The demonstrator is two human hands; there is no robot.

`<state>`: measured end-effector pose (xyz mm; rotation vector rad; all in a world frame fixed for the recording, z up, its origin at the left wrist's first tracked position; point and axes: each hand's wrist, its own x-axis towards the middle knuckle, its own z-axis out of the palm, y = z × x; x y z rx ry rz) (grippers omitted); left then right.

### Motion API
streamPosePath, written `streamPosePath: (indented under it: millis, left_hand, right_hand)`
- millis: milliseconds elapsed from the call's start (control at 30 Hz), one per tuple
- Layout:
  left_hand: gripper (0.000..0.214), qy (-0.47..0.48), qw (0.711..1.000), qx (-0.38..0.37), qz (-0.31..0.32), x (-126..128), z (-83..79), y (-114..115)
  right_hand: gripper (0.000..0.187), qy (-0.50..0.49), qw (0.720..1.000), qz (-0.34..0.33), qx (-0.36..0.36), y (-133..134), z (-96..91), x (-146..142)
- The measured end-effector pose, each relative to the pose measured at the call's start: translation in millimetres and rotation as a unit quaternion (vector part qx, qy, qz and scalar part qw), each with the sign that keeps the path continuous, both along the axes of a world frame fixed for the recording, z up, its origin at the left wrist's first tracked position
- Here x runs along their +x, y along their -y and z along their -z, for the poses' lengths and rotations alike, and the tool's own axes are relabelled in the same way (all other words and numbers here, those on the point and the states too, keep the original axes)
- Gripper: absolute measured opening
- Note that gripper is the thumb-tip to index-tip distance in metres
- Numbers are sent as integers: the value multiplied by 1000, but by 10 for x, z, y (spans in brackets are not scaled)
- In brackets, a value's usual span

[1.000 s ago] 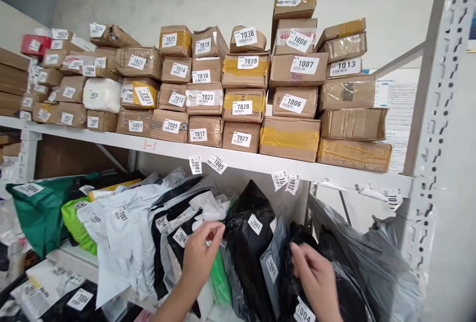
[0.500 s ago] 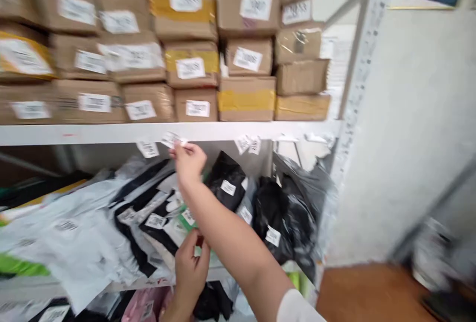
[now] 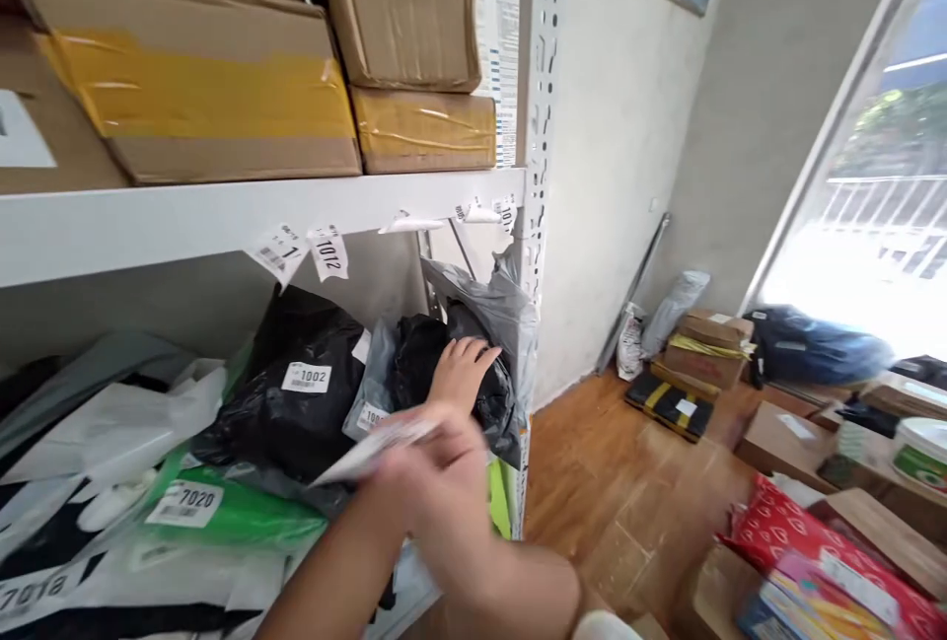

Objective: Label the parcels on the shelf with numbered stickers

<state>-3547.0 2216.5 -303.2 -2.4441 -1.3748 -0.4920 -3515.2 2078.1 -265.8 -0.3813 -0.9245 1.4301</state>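
My right hand is closed, pinching a white paper label that is smeared by motion. It crosses in front of my left forearm. My left hand reaches past it with fingers stretched out, lying against a black plastic parcel at the shelf's right end. Left of that parcel sits a larger black plastic parcel with a "1002" label. Below it, a green parcel in clear plastic carries a "7020" label. A grey plastic bag stands behind my left hand.
Cardboard boxes fill the shelf above, whose white edge has torn labels hanging from it. A perforated metal post ends the rack. More boxes and a red heart-patterned parcel lie on the wooden floor.
The view has swung right and closer to the rack's end. My right hand has come down from the shelf edge with a label in it. My left hand has reached out onto the black parcel.
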Motion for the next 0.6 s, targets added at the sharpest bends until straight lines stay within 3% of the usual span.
streamPosePath:
  millis: [67,100,167,267,333,433,533,600]
  left_hand:
    - [27,-26,999,-29,34,-24,42,-137]
    - [26,-31,998,-34,49,-98,77,-143]
    - [27,-41,995,-34,78,-318,155,-66]
    - [29,-43,994,-16,102,-622,253,92]
    - [27,-36,994,-1,106,-703,305,131]
    - [23,-23,993,9,114,-625,383,108]
    - [20,-33,987,15,158,-453,471,89]
    - [19,-25,991,9,129,-372,529,91]
  right_hand:
    - [40,-87,985,135,-68,-454,416,553]
    - [40,-107,974,159,-118,-681,619,766]
    - [45,-102,965,169,-171,-1066,982,1038]
    - [53,3,969,147,-198,-1412,1339,1082]
    - [58,78,967,123,-208,-1533,1438,979]
    - [60,162,957,103,-218,-1631,1467,852]
    - [54,273,935,81,-213,-1668,1455,860]
    - [48,356,910,67,-200,-1712,1446,926]
